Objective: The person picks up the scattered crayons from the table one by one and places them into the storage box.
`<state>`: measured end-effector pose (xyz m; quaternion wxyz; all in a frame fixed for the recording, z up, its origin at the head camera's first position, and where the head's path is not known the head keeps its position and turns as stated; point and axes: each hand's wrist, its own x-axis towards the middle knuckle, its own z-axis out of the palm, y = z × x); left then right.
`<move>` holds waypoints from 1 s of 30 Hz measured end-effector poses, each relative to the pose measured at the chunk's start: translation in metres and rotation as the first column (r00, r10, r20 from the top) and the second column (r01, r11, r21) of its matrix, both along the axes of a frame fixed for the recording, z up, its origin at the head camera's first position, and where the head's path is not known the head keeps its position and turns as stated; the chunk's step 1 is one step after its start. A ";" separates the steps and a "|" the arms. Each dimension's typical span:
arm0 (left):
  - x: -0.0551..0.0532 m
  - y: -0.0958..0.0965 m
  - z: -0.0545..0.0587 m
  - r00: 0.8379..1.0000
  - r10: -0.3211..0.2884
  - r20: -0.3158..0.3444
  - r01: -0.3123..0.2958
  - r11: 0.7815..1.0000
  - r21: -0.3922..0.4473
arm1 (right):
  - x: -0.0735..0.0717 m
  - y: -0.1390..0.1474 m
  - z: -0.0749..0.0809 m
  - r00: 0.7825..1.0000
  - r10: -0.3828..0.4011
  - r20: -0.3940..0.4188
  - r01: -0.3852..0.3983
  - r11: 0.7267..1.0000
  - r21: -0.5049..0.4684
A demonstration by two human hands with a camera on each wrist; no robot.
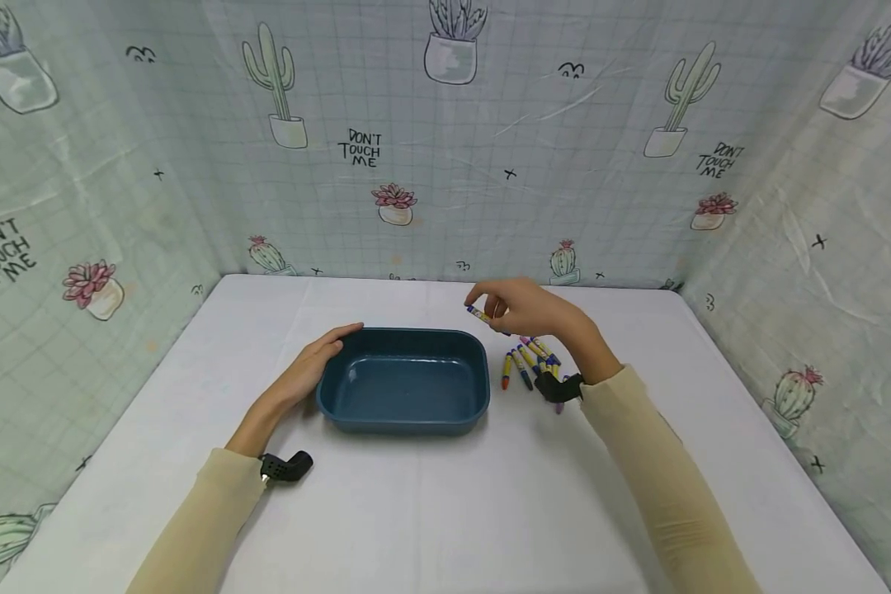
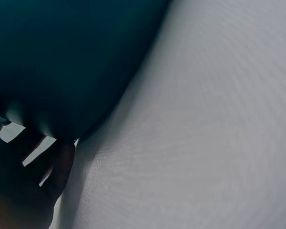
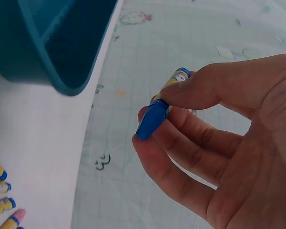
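Note:
A blue crayon [image 3: 152, 119] with a yellow wrapper is pinched between the thumb and fingers of my right hand [image 1: 523, 307]. The hand is raised beyond the back right corner of a dark teal rectangular tray [image 1: 404, 427]. In the right wrist view the crayon's blue tip points down toward the fingertips. My left hand [image 1: 308, 367] lies along the tray's left side, its fingers reaching to the back left corner. The left wrist view shows those fingers [image 2: 62, 164] against the tray's outer wall. Several crayons [image 1: 527, 363] lie in a loose pile right of the tray, partly behind my right wrist.
All of this stands on a white-covered table [image 1: 386, 511]. A curtain [image 1: 445, 165] printed with cacti hangs behind the table and along both sides. Black wrist cameras, such as the left one [image 1: 288, 467], stick out from both wrists.

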<state>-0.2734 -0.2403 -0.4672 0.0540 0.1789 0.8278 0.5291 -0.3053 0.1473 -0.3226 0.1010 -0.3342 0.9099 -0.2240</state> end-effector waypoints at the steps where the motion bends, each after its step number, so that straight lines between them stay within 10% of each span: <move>1: 0.000 0.000 0.000 1.000 -0.001 -0.004 0.001 1.000 -0.001 | 0.000 -0.005 0.001 1.000 0.012 -0.002 -0.012 1.000 0.013; 30: 0.005 -0.001 0.002 1.000 -0.015 -0.001 0.015 0.999 0.033 | -0.018 -0.095 -0.012 0.979 0.184 0.088 -0.195 0.972 0.133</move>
